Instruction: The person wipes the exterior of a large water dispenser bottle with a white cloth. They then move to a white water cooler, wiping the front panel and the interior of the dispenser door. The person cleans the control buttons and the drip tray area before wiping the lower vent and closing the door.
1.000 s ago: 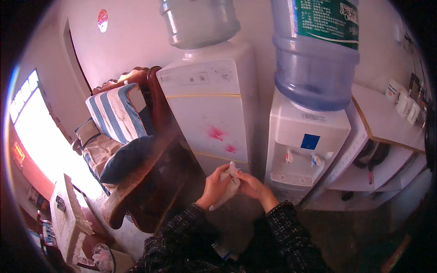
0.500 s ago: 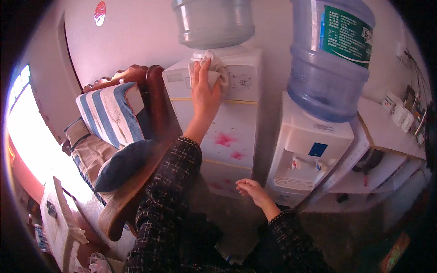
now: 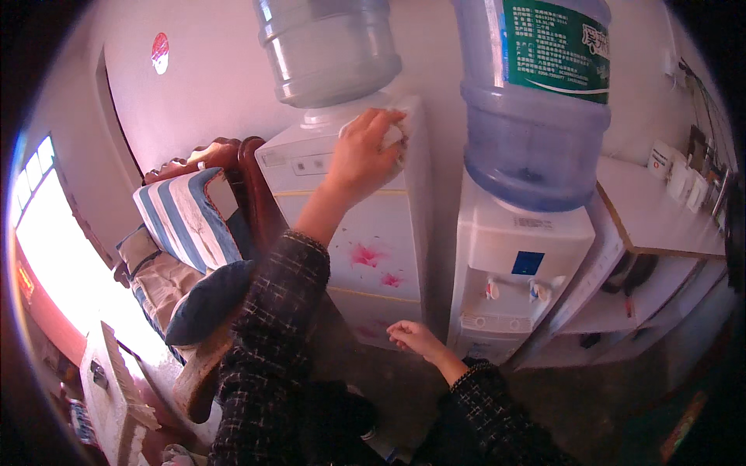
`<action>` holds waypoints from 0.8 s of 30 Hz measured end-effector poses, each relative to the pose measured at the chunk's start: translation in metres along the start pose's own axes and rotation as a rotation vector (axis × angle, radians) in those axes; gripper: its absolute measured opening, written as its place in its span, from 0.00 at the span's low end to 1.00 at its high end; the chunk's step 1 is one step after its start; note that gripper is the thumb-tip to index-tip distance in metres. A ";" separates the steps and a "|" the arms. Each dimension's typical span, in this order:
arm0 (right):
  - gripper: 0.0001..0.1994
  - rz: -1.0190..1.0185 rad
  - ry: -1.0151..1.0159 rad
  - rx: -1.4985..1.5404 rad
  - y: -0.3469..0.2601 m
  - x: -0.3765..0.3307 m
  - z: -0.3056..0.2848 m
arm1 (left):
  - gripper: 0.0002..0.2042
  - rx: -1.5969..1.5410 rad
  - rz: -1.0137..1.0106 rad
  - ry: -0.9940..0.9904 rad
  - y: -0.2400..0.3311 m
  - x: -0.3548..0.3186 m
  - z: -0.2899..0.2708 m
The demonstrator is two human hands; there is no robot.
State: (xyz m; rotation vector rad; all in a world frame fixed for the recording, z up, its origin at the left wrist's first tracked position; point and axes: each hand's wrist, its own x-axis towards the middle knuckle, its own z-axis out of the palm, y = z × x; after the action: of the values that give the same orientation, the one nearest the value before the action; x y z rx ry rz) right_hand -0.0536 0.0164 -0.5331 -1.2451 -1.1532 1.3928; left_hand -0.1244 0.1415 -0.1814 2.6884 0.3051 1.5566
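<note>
My left hand (image 3: 365,155) is closed on a white cloth (image 3: 395,135), pressed to the upper right front corner of a tall white water dispenser (image 3: 346,233) with pink flowers on its front. Parts of the cloth are hidden behind my fingers. A clear water bottle (image 3: 330,54) stands upside down on this dispenser. Lower down, my right hand (image 3: 417,340) hangs in front of the dispenser's base, its fingers curled together with nothing visible in them.
To the right stands a shorter white dispenser (image 3: 497,295) carrying a blue bottle (image 3: 532,147) with a green label. Beyond it is a white shelf cabinet (image 3: 660,210). On the left, a wooden sofa has a striped cushion (image 3: 186,217) and a dark blue cushion (image 3: 208,303).
My left hand has moved right with the cloth, from the front panel's middle to its right corner, uncovering small buttons. The view has shifted slightly; my right hand stays low, fingers curled.
</note>
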 end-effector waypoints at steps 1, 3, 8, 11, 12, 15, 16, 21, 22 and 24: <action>0.13 -0.012 0.008 0.007 0.004 0.002 0.001 | 0.19 0.059 0.107 -0.001 -0.004 0.000 0.003; 0.12 -0.032 0.030 0.016 0.012 0.005 0.000 | 0.21 0.168 0.319 0.000 -0.013 -0.001 0.012; 0.12 0.007 0.062 -0.021 0.017 -0.004 -0.015 | 0.25 0.323 0.411 -0.048 -0.010 -0.013 0.024; 0.12 0.029 0.082 -0.067 0.014 -0.010 -0.021 | 0.25 0.360 0.421 -0.110 -0.012 -0.038 0.035; 0.12 0.038 0.089 -0.079 0.013 -0.012 -0.023 | 0.25 0.364 0.419 -0.146 -0.014 -0.051 0.041; 0.12 0.055 0.111 -0.084 0.018 -0.012 -0.025 | 0.26 0.330 0.454 -0.185 -0.036 -0.099 0.074; 0.12 0.054 0.116 -0.095 0.018 -0.012 -0.026 | 0.26 0.314 0.428 -0.225 -0.035 -0.111 0.079; 0.12 0.057 0.132 -0.153 0.015 -0.013 -0.029 | 0.24 0.257 0.375 -0.357 -0.039 -0.174 0.106; 0.12 0.064 0.125 -0.147 0.015 -0.013 -0.029 | 0.24 0.247 0.379 -0.379 -0.040 -0.185 0.110; 0.12 0.086 0.112 -0.138 0.015 -0.016 -0.029 | 0.24 0.219 0.381 -0.420 -0.044 -0.204 0.118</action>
State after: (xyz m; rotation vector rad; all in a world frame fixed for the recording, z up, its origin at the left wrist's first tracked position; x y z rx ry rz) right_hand -0.0243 0.0007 -0.5477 -1.4671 -1.1451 1.3061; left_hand -0.1289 0.1578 -0.4207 3.3043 -0.0576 1.0109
